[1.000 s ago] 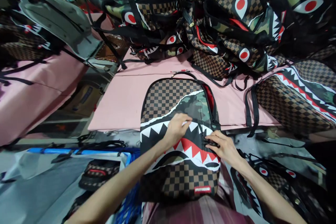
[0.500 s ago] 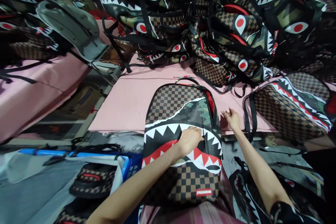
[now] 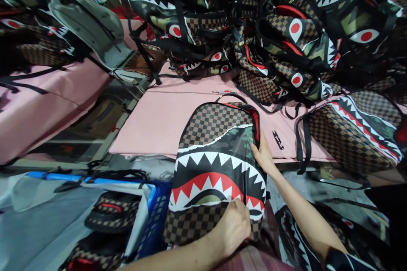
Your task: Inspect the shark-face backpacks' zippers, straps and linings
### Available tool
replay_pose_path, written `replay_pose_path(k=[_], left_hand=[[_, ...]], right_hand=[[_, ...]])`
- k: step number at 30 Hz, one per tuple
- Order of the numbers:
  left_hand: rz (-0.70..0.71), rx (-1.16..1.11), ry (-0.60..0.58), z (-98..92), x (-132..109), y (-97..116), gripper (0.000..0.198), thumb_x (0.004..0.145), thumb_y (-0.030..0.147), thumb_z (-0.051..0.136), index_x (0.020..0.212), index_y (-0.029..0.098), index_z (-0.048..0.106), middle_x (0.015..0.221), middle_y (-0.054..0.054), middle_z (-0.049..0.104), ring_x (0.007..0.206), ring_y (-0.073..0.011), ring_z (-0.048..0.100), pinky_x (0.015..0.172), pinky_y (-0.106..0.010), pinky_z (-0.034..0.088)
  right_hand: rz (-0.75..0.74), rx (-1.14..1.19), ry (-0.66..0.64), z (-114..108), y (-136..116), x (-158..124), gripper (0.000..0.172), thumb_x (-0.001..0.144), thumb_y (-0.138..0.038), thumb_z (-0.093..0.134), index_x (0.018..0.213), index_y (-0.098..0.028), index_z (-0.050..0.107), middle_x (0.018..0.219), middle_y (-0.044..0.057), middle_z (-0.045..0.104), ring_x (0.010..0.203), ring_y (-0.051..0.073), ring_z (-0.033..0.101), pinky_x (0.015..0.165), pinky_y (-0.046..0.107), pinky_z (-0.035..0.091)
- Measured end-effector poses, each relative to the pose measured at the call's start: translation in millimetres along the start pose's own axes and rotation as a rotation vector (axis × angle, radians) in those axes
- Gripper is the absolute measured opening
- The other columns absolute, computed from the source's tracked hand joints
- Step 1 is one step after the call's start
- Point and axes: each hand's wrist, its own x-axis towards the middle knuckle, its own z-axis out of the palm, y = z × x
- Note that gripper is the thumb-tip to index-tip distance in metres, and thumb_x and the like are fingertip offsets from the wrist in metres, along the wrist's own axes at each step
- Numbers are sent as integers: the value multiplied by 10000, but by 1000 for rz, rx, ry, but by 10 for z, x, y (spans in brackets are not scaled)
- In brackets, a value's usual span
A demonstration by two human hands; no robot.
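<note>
A checkered backpack (image 3: pixel 203 131) with a camouflage patch and shark-mouth print leans at the table's front edge, its top opening partly unzipped with red lining showing. My left hand (image 3: pixel 237 222) is closed low on its front, at the lower part of the vertical zipper (image 3: pixel 244 175); what the fingers pinch is hidden. My right hand (image 3: pixel 263 152) grips the bag's right side below the opening, thumb on the front and fingers behind the edge. Just right of that hand, small black thread snips (image 3: pixel 277 139) lie on the pink tabletop (image 3: pixel 143 127).
Many similar backpacks (image 3: pixel 295 51) are heaped along the table's back. Another backpack (image 3: pixel 352 131) lies at the right, its black strap hanging over the edge. A blue crate (image 3: pixel 155 216) with checkered bags stands low at left. Beyond is a grey chair (image 3: pixel 92 29).
My right hand has left the snips on the table and taken hold of the backpack's side. My left hand has slid down the front. The bag's bottom has shifted slightly left, tilting it.
</note>
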Motion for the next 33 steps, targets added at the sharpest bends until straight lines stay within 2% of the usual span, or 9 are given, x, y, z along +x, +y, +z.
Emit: replay_pose_path(k=[2, 5, 7, 11, 15, 18, 25, 30, 33], left_hand=[[11, -109, -28, 1, -44, -50, 109, 737, 70, 530, 773, 111, 624, 723, -117, 596, 719, -251, 566, 496, -303, 377], [-141, -382, -25, -51, 22, -293, 245, 885, 278, 412, 834, 165, 623, 775, -83, 641, 755, -238, 606, 574, -315, 422], [-318, -500, 45, -88, 142, -492, 363, 927, 365, 302, 840, 198, 612, 797, -58, 651, 795, -226, 618, 619, -304, 428], [-502, -587, 210, -80, 400, -732, 227, 911, 344, 359, 931, 219, 547, 916, -24, 639, 829, -202, 618, 632, -274, 419], [-581, -631, 165, -6, 496, -734, 266, 855, 426, 448, 990, 200, 488, 974, -47, 622, 812, -219, 625, 623, -287, 424], [-653, -667, 118, 2, 468, -712, 365, 814, 491, 486, 1027, 195, 464, 1002, -66, 607, 862, -247, 621, 664, -309, 431], [-610, -817, 121, -141, 345, -757, 374, 767, 444, 523, 1061, 226, 446, 920, -19, 622, 857, -221, 622, 687, -299, 437], [-712, -616, 155, -260, 499, -646, 332, 756, 291, 480, 1054, 148, 464, 979, -125, 622, 831, -282, 631, 686, -364, 454], [-714, -497, 163, -368, 592, -634, 261, 819, 252, 382, 980, 96, 517, 907, -177, 637, 829, -308, 632, 686, -385, 449]], right_hand=[[-28, -74, 36, -11, 19, -19, 651, 850, -346, 433, 1420, -163, 178, 1411, 125, 331, 1297, 247, 294, 1047, 447, 275], [-109, -225, 100, -100, -41, -128, 658, 854, -414, 453, 1410, -157, 211, 1407, 137, 326, 1281, 278, 298, 1027, 465, 289], [-168, -352, 73, -155, -125, -209, 580, 856, -421, 463, 1365, -180, 321, 1328, 138, 432, 1210, 299, 376, 979, 476, 327], [-83, -493, -29, -139, -267, -200, 499, 846, -419, 496, 1270, -160, 450, 990, 184, 624, 939, 307, 546, 809, 455, 408], [162, -170, -45, -63, -244, -13, 685, 653, -490, 700, 1201, -131, 499, 968, 208, 621, 955, 345, 554, 793, 450, 399], [226, 40, -65, -82, -181, 58, 691, 549, -451, 763, 1139, -182, 522, 927, 137, 640, 949, 328, 572, 797, 440, 414], [218, 496, -84, -154, -181, -68, 640, 692, -434, 587, 1230, -217, 317, 878, 38, 656, 748, 199, 637, 689, 345, 501], [231, 668, -64, -124, -179, -104, 642, 647, -386, 637, 1200, -233, 348, 876, 27, 651, 731, 193, 628, 684, 340, 501], [228, 711, -84, -152, -172, -90, 634, 656, -374, 644, 1202, -241, 349, 878, 20, 651, 728, 188, 625, 700, 344, 501]])
